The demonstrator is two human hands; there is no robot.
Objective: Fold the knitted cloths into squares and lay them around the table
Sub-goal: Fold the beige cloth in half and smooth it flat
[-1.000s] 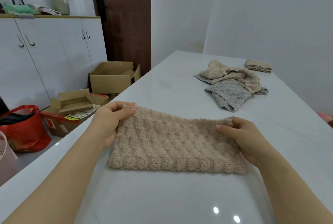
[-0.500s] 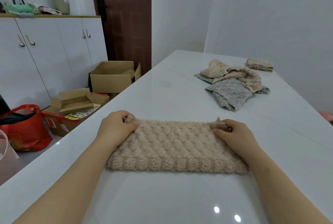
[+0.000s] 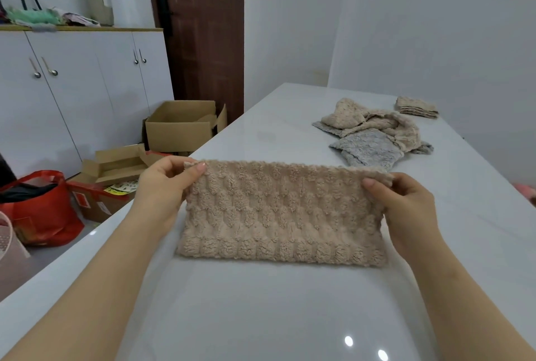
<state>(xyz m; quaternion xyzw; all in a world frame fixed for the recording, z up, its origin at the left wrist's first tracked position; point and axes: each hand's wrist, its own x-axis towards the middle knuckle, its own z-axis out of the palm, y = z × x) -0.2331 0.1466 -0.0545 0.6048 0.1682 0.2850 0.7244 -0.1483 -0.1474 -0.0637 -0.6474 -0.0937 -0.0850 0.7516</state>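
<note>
A beige bobble-knit cloth (image 3: pixel 284 212) lies folded in a long rectangle near the front of the white table (image 3: pixel 261 317). My left hand (image 3: pixel 165 186) pinches its far left corner. At the far right corner my right hand (image 3: pixel 406 204) does the same, and the far edge is lifted off the table while the near edge rests on it. Farther back on the right lies a loose heap of beige and grey knitted cloths (image 3: pixel 374 134). Behind that heap sits one folded beige cloth (image 3: pixel 417 107).
The table's left edge runs diagonally beside my left arm. On the floor to the left stand open cardboard boxes (image 3: pixel 181 127), a red bag (image 3: pixel 37 209) and a pink basket (image 3: pixel 8 256). White cabinets (image 3: pixel 72 90) and a brown door (image 3: pixel 203 29) stand behind.
Both hands had lowered the cloth's far edge toward the table half a second ago; now they have raised it again, still holding the two far corners.
</note>
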